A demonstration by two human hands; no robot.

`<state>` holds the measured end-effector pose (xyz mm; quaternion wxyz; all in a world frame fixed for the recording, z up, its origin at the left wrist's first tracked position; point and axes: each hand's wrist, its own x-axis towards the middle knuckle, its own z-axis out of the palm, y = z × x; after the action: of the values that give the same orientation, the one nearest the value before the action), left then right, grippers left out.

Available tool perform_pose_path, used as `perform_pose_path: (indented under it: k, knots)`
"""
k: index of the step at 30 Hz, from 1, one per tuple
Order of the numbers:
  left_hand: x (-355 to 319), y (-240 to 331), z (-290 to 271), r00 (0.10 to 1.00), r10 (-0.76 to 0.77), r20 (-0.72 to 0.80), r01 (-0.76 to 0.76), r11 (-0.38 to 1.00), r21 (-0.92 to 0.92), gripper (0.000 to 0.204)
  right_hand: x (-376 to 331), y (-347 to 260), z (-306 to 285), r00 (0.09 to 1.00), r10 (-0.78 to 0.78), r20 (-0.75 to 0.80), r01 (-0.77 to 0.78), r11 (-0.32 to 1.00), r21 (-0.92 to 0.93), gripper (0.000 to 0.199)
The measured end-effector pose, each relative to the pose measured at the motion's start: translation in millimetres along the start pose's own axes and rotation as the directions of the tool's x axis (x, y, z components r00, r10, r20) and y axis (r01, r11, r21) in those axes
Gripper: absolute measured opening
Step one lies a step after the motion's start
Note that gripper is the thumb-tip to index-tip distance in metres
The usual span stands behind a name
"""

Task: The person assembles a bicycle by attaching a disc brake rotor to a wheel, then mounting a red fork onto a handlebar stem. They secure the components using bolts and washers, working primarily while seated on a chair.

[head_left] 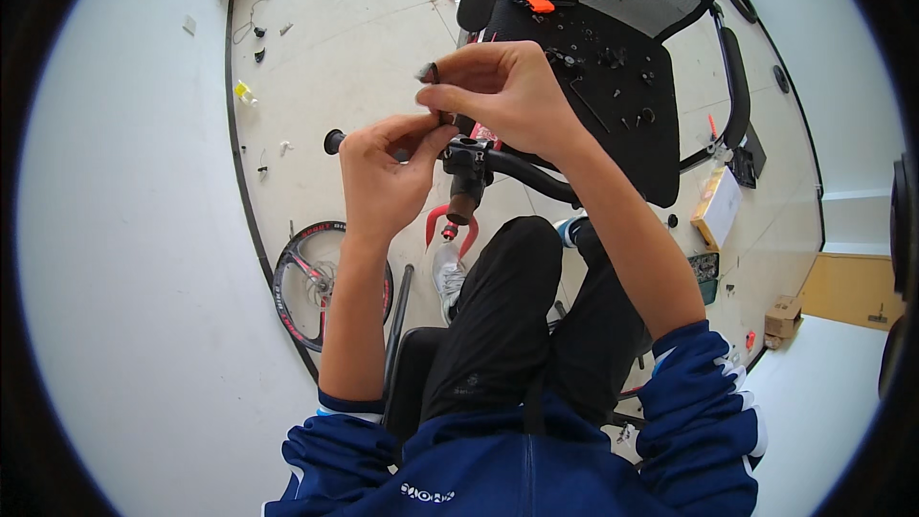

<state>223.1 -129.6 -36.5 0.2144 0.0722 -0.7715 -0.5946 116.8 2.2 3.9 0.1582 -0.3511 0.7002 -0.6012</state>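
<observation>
Both of my hands meet above a black bicycle handlebar (529,175), left of its stem (466,161). My right hand (517,96) is closed, with thumb and fingers pinching a small dark curved part (434,73). Just below it, my left hand (385,177) is closed in a pinch too. A dark bit shows at its fingertips, but I cannot make out what it is or whether it joins the part above. The bar's left end (333,142) pokes out beyond my left hand. Under the stem, a red fork (439,225) is partly visible.
A black office chair (613,148) stands ahead; its seat bears a hex key (589,104), an orange item (538,4) and several screws and small parts. A spoked wheel (330,282) lies at left by the wall. At right are a white-and-yellow box (718,208) and a cardboard box (783,317).
</observation>
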Motion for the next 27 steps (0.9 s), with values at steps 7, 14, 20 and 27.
perform_pose_path:
  k: [7,14,20,27]
  knots:
    - [3,-15,-7,0.981,-0.052,0.188,0.090,0.975,-0.201,0.022,-2,7,-7,1.000,0.006,-0.006,-0.005,0.987,0.161,0.024]
    - [-6,7,3,0.999,-0.028,0.019,0.029,1.000,-0.006,0.016,-6,2,0,0.994,-0.028,-0.103,0.021,0.998,-0.063,0.021]
    - [-2,-4,5,0.999,-0.028,0.022,0.029,0.997,-0.071,0.014,-2,5,1,1.000,0.008,-0.003,-0.007,0.986,0.167,0.022]
    - [2,-9,0,0.996,0.000,0.092,0.016,0.986,-0.168,0.013,-8,2,-3,0.999,0.030,-0.045,-0.025,0.994,0.107,0.019]
